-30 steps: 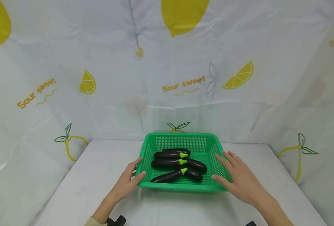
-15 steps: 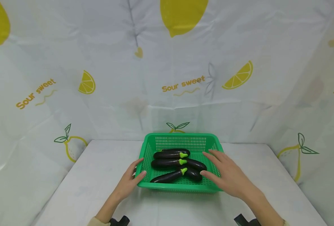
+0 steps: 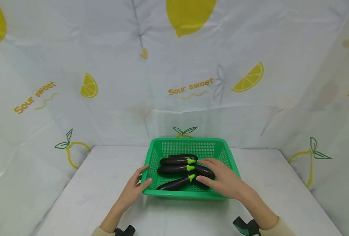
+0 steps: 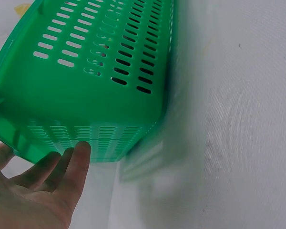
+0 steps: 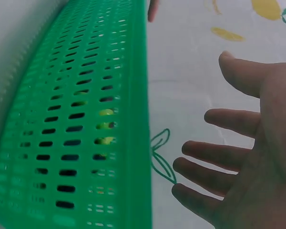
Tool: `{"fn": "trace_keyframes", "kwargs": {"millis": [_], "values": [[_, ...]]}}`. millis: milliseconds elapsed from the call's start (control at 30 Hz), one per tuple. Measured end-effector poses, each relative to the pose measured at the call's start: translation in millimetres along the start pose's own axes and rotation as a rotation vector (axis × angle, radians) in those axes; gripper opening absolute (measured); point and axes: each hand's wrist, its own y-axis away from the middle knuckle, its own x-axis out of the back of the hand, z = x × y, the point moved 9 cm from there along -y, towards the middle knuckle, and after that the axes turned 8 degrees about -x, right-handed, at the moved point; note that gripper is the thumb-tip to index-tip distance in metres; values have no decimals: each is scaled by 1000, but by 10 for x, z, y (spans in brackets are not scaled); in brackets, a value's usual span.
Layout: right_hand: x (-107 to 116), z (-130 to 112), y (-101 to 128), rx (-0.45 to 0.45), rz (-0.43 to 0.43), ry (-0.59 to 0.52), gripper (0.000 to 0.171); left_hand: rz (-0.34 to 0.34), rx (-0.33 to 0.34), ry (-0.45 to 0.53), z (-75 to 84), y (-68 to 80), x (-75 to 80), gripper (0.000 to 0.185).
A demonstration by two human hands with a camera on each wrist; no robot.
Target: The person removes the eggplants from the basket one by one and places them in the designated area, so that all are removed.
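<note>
A green plastic basket (image 3: 189, 194) with slotted walls stands on the white table. Several dark, glossy eggplants (image 3: 171, 169) with bright green caps lie inside it. My left hand (image 3: 131, 190) holds the basket's left side, thumb over the rim and fingers against the outer wall; in the left wrist view, fingers (image 4: 76, 167) rest on that wall. Over the right part of the basket reaches my right hand (image 3: 226, 180), its fingertips close to the cap ends and partly hiding the right-hand eggplants. The right wrist view shows this hand's fingers (image 5: 205, 174) spread, nothing between them.
White cloth with lemon prints (image 3: 192, 114) hangs behind and at both sides. The white table surface (image 3: 103, 173) extends around the basket. Dark wrist-camera mounts (image 3: 125, 230) show below both hands.
My right hand has left the basket's right rim and moved left, inward over the eggplants. The left hand has stayed at the left rim, and the basket has not shifted.
</note>
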Motion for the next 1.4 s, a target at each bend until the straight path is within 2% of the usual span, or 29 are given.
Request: {"fn": "trace_keyframes", "kwargs": {"millis": [200, 400, 567, 1000, 1400], "values": [[-139, -66, -112, 11, -36, 4, 62, -2, 1, 35, -13, -2, 19, 56], [-245, -111, -222, 7, -76, 7, 66, -18, -8, 47, -4, -14, 57, 54], [-328, -158, -300, 21, -106, -12, 60, -24, -6, 61, 10, -26, 74, 53], [-540, -236, -454, 69, -183, -44, 55, 24, -10, 112, -19, -51, 47, 49], [-714, -267, -537, 118, -224, -49, 50, 54, -18, 83, -45, -50, 66, 47]]}}
